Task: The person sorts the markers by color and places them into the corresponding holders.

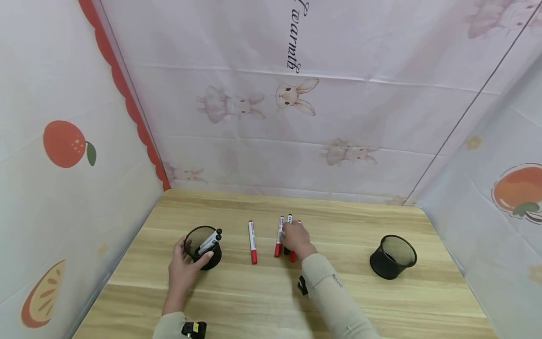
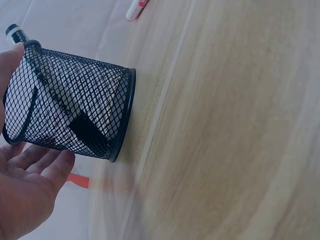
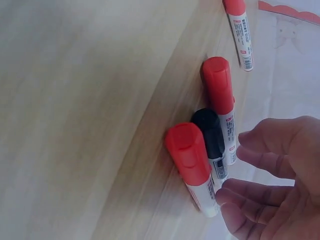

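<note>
1. The left hand (image 1: 184,273) was closed around a black mesh cup (image 1: 215,258) at the left of the wooden table (image 1: 254,301). Its thumb lay against the rim, and its other fingers were bent along the opposite side, with the cup's width between them.
2. Inside that cup, two white markers (image 1: 209,242) leaned together, their black ends sticking up past the rim. Whether the cup's base touched the table, I could not tell.
3. The right hand (image 1: 298,237) was over a close group of three markers near the table's middle. In the right wrist view its digits were slightly bent and parted into two sets, with a clear gap between them; nothing was clamped there.
4. That gap faced the tail end of the black-capped marker (image 3: 212,137), which lay between two red-capped ones. Whether any fingertip touched a marker, I could not tell.
5. Of those neighbours, the near red-capped marker (image 3: 189,155) lay just beside the lower fingers, and the middle red-capped marker (image 3: 221,95) lay on the other side of the black cap.
6. A separate red-capped marker (image 1: 252,241) lay between the group and the held cup, its cap towards the person.
7. A second mesh cup (image 1: 387,262) was at the table's right, well apart from both hands.
</note>
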Available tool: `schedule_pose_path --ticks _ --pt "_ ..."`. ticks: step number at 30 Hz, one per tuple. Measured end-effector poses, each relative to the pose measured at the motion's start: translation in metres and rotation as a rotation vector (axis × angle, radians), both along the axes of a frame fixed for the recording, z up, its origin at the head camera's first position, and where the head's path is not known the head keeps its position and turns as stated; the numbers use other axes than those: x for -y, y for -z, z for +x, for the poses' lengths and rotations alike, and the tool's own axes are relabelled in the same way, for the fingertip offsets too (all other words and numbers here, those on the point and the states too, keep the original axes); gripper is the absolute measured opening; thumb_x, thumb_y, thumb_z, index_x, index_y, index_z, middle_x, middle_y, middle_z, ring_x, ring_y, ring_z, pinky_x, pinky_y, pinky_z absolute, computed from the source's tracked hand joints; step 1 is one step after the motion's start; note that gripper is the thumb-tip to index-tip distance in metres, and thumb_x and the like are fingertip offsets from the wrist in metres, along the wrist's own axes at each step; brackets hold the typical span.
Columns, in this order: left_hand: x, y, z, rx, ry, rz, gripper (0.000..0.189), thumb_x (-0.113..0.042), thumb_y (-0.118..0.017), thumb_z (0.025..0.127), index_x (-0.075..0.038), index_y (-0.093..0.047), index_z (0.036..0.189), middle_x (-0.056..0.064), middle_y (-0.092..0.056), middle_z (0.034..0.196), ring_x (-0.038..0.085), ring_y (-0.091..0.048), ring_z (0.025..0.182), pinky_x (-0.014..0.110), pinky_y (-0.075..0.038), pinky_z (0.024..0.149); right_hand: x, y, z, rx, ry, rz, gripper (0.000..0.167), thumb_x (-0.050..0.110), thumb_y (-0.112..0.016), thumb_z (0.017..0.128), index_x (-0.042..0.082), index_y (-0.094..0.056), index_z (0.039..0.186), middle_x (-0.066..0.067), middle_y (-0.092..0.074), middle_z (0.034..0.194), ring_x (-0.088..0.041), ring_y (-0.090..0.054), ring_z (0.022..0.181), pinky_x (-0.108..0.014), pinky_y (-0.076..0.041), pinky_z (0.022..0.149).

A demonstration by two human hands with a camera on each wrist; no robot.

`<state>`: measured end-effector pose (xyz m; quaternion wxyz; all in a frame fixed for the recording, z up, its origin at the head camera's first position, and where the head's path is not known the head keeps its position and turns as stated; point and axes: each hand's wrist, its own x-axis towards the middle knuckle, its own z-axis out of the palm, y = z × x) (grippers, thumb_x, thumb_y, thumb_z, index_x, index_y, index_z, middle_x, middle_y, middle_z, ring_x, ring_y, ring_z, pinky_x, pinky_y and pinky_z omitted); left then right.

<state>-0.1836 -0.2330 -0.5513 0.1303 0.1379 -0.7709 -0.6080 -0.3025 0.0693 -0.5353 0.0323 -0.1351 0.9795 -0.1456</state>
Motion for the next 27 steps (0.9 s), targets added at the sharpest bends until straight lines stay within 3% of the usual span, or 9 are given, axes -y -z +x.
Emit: schedule_pose_path --ticks 4,12,21,27 --pt "0.0 -0.001 -0.001 0.004 0.003 -0.014 0.099 -0.031 -0.082 0.071 -0.01 -0.022 0.146 0.017 -0.036 0.142 0.035 -0.033 0.128 0.044 -0.031 0.104 0.002 0.0 -0.004 0.008 -0.001 -0.001 0.005 0.011 -0.064 0.083 0.01 -0.06 0.08 -0.007 -0.053 0.082 -0.02 -0.048 0.074 -0.032 -0.046 0.057" --pt "0.0 -0.002 0.001 0.015 0.003 -0.005 0.098 -0.029 -0.082 0.071 -0.011 -0.022 0.146 0.018 -0.035 0.143 0.035 -0.032 0.129 0.044 -0.03 0.104 0.006 0.003 -0.008 0.029 -0.004 0.028 0.015 0.009 -0.062 0.084 0.011 -0.055 0.07 -0.007 -0.05 0.076 -0.02 -0.048 0.07 -0.033 -0.044 0.053" --pt "0.001 -0.001 0.001 0.024 0.002 -0.014 0.1 -0.034 -0.082 0.07 -0.012 -0.022 0.147 0.017 -0.034 0.143 0.036 -0.033 0.129 0.044 -0.031 0.104 0.008 0.011 -0.009 -0.046 -0.018 0.02 0.019 0.009 -0.063 0.08 0.012 -0.054 0.064 -0.006 -0.049 0.068 -0.019 -0.047 0.065 -0.033 -0.044 0.05" --pt "0.0 -0.002 0.001 0.013 0.005 -0.017 0.099 -0.031 -0.082 0.071 -0.01 -0.022 0.146 0.018 -0.035 0.143 0.034 -0.033 0.129 0.044 -0.031 0.104 0.007 0.017 -0.011 -0.064 0.003 -0.002 0.016 0.007 -0.065 0.077 0.009 -0.054 0.066 -0.008 -0.049 0.071 -0.022 -0.05 0.066 -0.035 -0.045 0.053"
